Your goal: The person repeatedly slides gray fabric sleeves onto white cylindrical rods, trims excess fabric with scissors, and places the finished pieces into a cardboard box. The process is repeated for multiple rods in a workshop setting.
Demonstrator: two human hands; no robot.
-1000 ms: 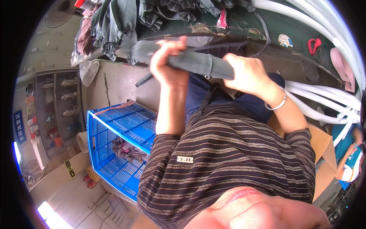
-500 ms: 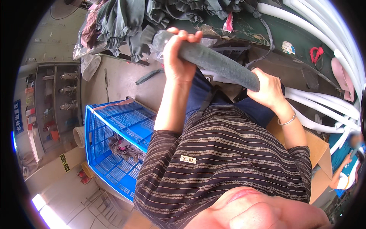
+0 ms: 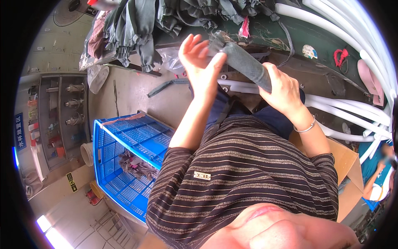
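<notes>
Right hand is closed around the lower part of a grey roll — a rolled-up piece of grey fabric, held slanting above the lap. Left hand is open, fingers spread, palm laid against the roll's upper end; it grips nothing.

Progress, as judged: the roll looks tightly wound along most of its length; the top end appears loose and unfinished. Whether anything fastens it cannot be told.

More grey garments lie heaped on the green desk beyond. A blue crate on the floor at the left holds only a few scraps.

Hidden or unclear — the roll's lower end sits behind the right hand; white tubes run off the right edge.
</notes>
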